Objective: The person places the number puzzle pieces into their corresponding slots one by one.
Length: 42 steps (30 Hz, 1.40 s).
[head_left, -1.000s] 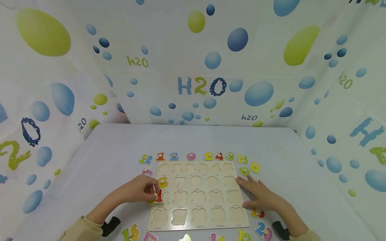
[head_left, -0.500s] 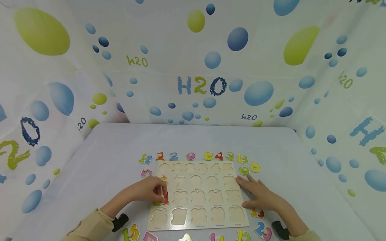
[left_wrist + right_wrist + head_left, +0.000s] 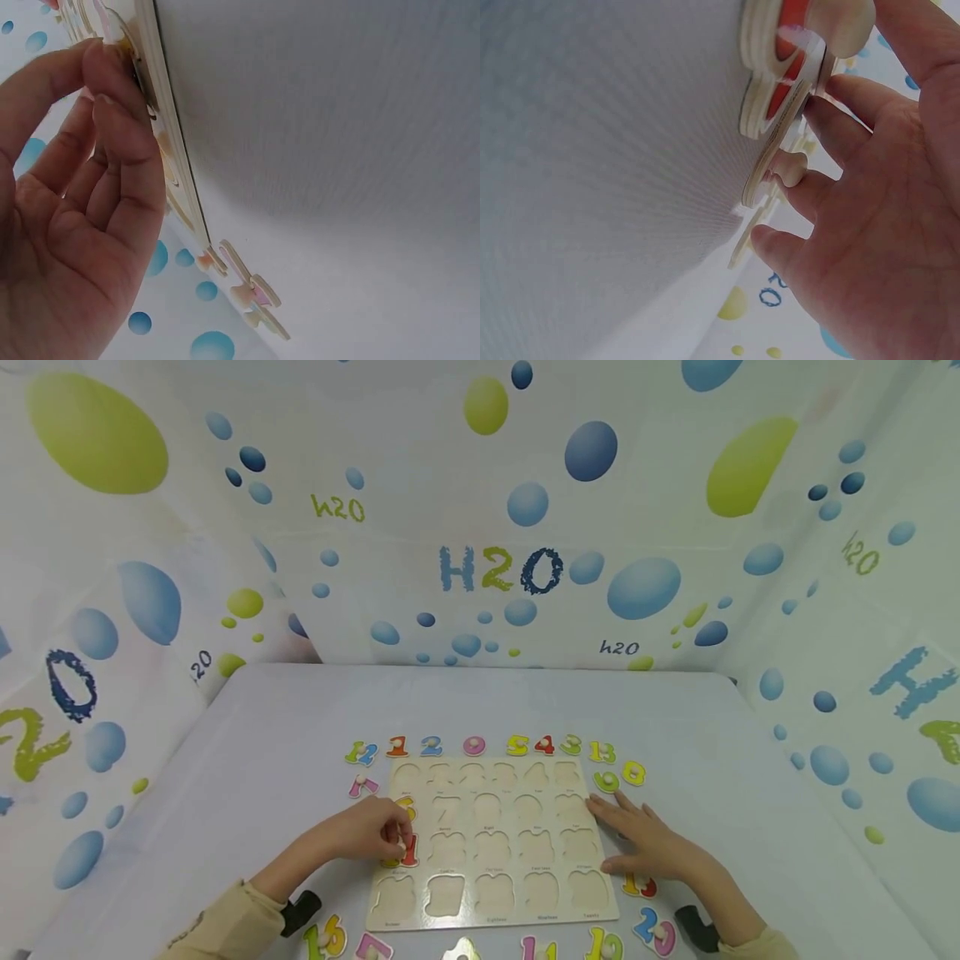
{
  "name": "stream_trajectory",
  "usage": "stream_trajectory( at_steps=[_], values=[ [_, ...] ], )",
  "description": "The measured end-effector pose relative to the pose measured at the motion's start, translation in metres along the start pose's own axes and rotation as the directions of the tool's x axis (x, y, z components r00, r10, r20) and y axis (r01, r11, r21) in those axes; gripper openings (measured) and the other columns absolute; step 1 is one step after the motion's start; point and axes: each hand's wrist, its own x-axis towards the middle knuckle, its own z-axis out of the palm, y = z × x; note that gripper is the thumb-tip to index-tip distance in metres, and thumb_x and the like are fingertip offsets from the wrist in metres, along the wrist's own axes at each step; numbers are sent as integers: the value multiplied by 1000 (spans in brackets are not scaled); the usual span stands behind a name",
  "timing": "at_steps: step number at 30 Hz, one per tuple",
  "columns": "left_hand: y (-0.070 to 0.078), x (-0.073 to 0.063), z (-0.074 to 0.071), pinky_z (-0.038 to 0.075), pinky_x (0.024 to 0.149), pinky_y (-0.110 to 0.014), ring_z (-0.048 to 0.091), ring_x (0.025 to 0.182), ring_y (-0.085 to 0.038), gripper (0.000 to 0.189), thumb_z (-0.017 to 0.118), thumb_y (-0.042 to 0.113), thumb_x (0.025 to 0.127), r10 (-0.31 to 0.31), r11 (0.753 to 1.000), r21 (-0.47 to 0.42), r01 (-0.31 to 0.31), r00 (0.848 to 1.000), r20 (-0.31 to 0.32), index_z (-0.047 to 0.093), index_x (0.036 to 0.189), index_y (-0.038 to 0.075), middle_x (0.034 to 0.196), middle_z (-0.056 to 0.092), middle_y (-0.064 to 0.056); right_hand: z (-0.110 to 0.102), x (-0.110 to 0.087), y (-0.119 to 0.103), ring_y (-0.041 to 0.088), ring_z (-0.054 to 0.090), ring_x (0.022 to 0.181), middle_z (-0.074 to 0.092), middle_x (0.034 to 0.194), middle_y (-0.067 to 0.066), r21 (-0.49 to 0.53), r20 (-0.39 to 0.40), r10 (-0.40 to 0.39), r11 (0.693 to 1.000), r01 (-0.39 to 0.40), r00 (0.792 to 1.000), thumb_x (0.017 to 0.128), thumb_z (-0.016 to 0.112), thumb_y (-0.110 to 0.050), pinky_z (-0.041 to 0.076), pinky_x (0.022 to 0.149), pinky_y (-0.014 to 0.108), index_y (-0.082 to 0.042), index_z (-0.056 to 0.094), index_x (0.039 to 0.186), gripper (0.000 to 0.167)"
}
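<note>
My left hand [image 3: 371, 831] pinches a two-digit number puzzle piece [image 3: 410, 852] with a red 1, over the left end of the third row of the wooden puzzle board [image 3: 468, 839]. Its other digit is mostly hidden by the fingers. Just above it, a yellow 6 [image 3: 407, 807] is partly covered by the hand. In the left wrist view, the thumb and fingers of the left hand [image 3: 82, 172] meet at the board's edge. My right hand [image 3: 648, 839] rests at the board's right edge with fingers spread. The right wrist view has this hand [image 3: 877, 195] beside knobbed pieces.
Several number pieces, such as a pink 0 [image 3: 474, 745] and a red 4 [image 3: 545, 745], lie behind the board. More surround it: a pink 7 [image 3: 363, 786], a 16 [image 3: 326, 937], a 20 [image 3: 655, 932], an 8 [image 3: 633, 772]. Patterned curtains [image 3: 375, 602] enclose the white table [image 3: 315, 710].
My left hand has moved slightly right with the number piece, onto the board's left side, then stayed nearly there. The right hand has held its place.
</note>
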Motion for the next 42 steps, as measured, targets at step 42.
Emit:
stream_trajectory(
  at_steps=[42],
  values=[
    [8, -53, 12, 43, 48, -18, 45, 55, 3, 20, 69, 2, 77, 124, 987, -97, -128, 991, -39, 62, 77, 20, 62, 48, 18, 2, 1, 3, 44, 8, 136, 29, 149, 12, 40, 17, 51, 998, -51, 999, 77, 69, -50, 3, 101, 65, -10, 32, 146, 88]
  ],
)
